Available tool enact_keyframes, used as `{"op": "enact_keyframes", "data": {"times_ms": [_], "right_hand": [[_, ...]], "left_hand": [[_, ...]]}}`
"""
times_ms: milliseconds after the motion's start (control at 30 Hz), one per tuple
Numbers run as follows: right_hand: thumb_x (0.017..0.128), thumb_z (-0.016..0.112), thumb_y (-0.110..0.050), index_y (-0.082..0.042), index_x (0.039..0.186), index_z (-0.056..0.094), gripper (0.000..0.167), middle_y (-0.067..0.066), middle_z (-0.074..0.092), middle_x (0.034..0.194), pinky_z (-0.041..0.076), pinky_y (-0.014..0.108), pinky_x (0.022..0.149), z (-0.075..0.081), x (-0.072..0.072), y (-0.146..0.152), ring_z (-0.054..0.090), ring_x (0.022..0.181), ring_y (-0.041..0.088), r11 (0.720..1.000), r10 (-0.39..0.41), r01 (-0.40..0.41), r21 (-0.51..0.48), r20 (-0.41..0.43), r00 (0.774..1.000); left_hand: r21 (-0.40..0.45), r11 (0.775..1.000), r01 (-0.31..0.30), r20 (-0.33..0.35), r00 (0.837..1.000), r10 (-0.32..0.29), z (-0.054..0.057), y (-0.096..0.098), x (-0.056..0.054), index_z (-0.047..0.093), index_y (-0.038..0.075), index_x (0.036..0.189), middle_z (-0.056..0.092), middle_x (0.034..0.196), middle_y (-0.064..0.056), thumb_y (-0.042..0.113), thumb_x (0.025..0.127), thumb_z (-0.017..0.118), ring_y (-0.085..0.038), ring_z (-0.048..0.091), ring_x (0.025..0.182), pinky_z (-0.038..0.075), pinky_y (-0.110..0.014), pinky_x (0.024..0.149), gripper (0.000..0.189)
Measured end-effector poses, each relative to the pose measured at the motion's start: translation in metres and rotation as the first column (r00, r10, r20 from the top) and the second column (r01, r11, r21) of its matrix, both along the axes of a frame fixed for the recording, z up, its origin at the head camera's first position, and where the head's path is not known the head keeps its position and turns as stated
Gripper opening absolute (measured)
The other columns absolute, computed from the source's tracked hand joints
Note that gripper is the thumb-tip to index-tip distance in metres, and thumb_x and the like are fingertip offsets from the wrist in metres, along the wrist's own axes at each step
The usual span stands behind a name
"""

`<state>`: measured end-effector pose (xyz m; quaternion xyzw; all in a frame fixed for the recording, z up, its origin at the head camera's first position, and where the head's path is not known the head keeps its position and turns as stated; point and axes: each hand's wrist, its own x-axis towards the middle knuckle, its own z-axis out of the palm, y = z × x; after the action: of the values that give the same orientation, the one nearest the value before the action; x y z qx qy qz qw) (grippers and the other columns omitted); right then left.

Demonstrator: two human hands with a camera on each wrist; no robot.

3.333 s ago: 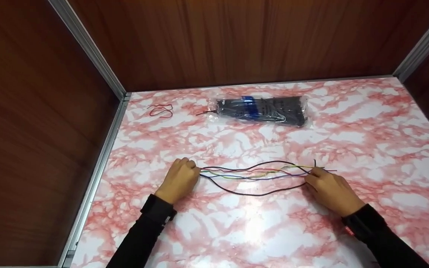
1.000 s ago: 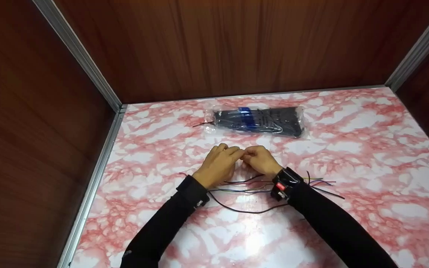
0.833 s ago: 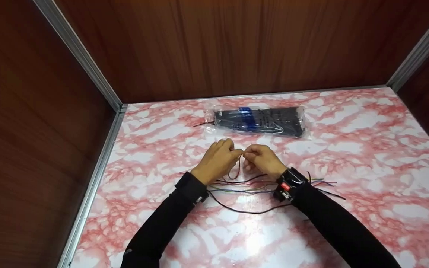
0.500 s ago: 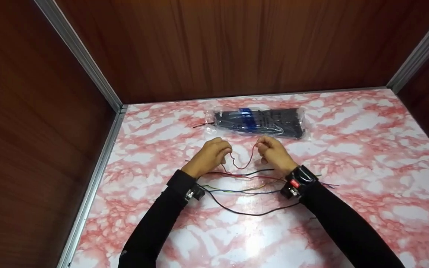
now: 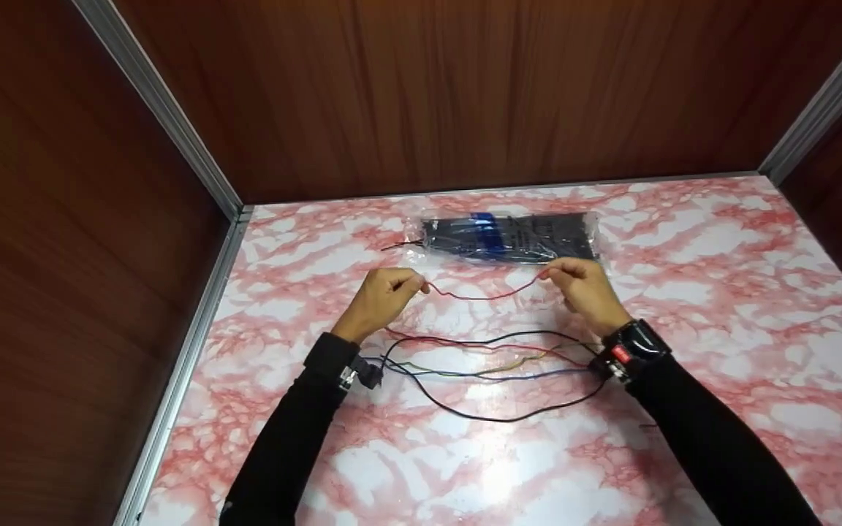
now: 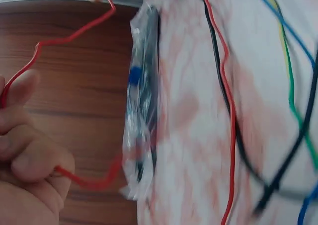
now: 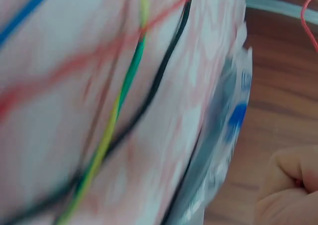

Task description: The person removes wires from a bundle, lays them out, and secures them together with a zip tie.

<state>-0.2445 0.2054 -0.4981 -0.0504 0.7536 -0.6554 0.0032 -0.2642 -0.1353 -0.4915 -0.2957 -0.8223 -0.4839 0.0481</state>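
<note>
A thin red wire sags in the air between both hands. My left hand pinches it near the left, and my right hand pinches it at the right. In the left wrist view, a loose red length comes out below the curled fingers of the left hand. Only part of the right hand shows in the right wrist view. Beneath, several wires lie loosely side by side on the table: a black wire, another red wire, a blue wire and a yellow-green wire.
Behind the hands lies a clear plastic bag of dark thin strips with a blue label; a dark strip sticks out on its left. Wood panels in metal framing enclose the marbled table at the back and sides.
Both hands have let go of the wires on the table. The red wire from the table's back left is now in the hands, which have drawn apart and stretched it out between them.
</note>
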Motion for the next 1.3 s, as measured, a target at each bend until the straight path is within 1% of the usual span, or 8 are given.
{"op": "enact_keyframes", "data": {"times_ms": [167,400,500,600,700,833,1067,1300], "right_hand": [[0.090,0.058,0.002,0.001,0.091,0.073,0.015,0.012,0.070,0.085,0.046,0.021,0.060,-0.001,0.011,0.021,0.059,0.068,0.012,0.925,0.066,0.048,0.376,-0.284,0.956],[0.076,0.055,0.001,-0.010,0.072,0.051,0.013,-0.002,0.044,0.055,0.038,0.039,0.038,-0.031,0.023,0.037,0.047,0.042,0.019,0.562,0.446,0.336,0.756,-0.619,0.646],[0.072,0.066,-0.003,-0.007,0.077,0.050,0.017,0.001,0.041,0.053,0.036,0.044,0.034,-0.030,0.028,0.049,0.046,0.038,0.027,0.474,0.429,0.417,0.775,-0.617,0.659],[0.072,0.067,-0.002,-0.007,0.076,0.049,0.020,0.002,0.039,0.052,0.034,0.045,0.033,-0.025,0.031,0.058,0.044,0.037,0.026,0.430,0.374,0.450,0.783,-0.608,0.700],[0.074,0.059,0.001,-0.010,0.072,0.045,0.017,-0.001,0.037,0.052,0.033,0.041,0.034,-0.023,0.036,0.062,0.039,0.038,0.020,0.449,0.356,0.443,0.776,-0.611,0.707],[0.082,0.052,-0.003,-0.013,0.070,0.045,0.017,-0.006,0.034,0.053,0.032,0.035,0.037,-0.024,0.047,0.063,0.034,0.042,0.012,0.538,0.362,0.404,0.740,-0.636,0.682],[0.088,0.046,-0.012,-0.014,0.071,0.044,0.018,-0.017,0.022,0.060,0.026,0.025,0.040,-0.023,0.063,0.059,0.026,0.045,0.002,0.606,0.437,0.372,0.703,-0.685,0.584],[0.084,0.045,-0.006,-0.011,0.075,0.050,0.012,-0.015,0.031,0.056,0.028,0.025,0.036,-0.013,0.083,0.040,0.033,0.042,0.002,0.641,0.532,0.313,0.701,-0.699,0.478]], "left_hand": [[-0.297,0.954,-0.031,-0.218,0.975,-0.036,0.001,-0.014,0.000,0.053,0.019,0.057,0.040,0.052,0.012,0.020,0.092,0.065,-0.005,0.039,0.049,0.037,-0.026,0.055,0.037],[-0.512,0.795,-0.325,-0.549,0.835,-0.012,-0.003,-0.017,-0.002,0.051,0.014,0.058,0.048,0.052,0.001,0.020,0.090,0.064,-0.021,0.055,0.048,0.046,-0.040,0.047,0.035],[-0.460,0.835,-0.301,-0.552,0.834,-0.004,0.001,-0.008,0.003,0.051,0.015,0.060,0.046,0.051,0.003,0.020,0.092,0.063,-0.020,0.054,0.047,0.045,-0.040,0.045,0.034],[-0.361,0.912,-0.196,-0.432,0.902,0.022,0.007,0.000,0.010,0.055,0.017,0.062,0.044,0.052,0.006,0.020,0.093,0.063,-0.015,0.050,0.048,0.042,-0.035,0.047,0.032],[-0.244,0.965,-0.093,-0.208,0.977,0.042,0.011,0.001,0.017,0.062,0.018,0.065,0.044,0.054,0.008,0.016,0.093,0.061,-0.010,0.041,0.049,0.037,-0.029,0.052,0.028],[-0.224,0.974,-0.038,0.028,0.999,0.045,0.013,-0.010,0.028,0.064,0.020,0.069,0.043,0.058,0.010,0.016,0.096,0.059,-0.007,0.036,0.052,0.036,-0.027,0.057,0.028],[-0.453,0.886,-0.097,-0.093,0.994,0.062,0.003,-0.025,0.038,0.046,0.018,0.059,0.033,0.055,0.008,0.032,0.098,0.057,-0.013,0.037,0.054,0.038,-0.034,0.073,0.043],[-0.506,0.729,-0.460,-0.575,0.810,0.112,-0.018,-0.035,0.020,0.052,0.014,0.067,0.045,0.053,0.000,0.042,0.096,0.056,-0.025,0.055,0.048,0.042,-0.042,0.039,0.041]]}}
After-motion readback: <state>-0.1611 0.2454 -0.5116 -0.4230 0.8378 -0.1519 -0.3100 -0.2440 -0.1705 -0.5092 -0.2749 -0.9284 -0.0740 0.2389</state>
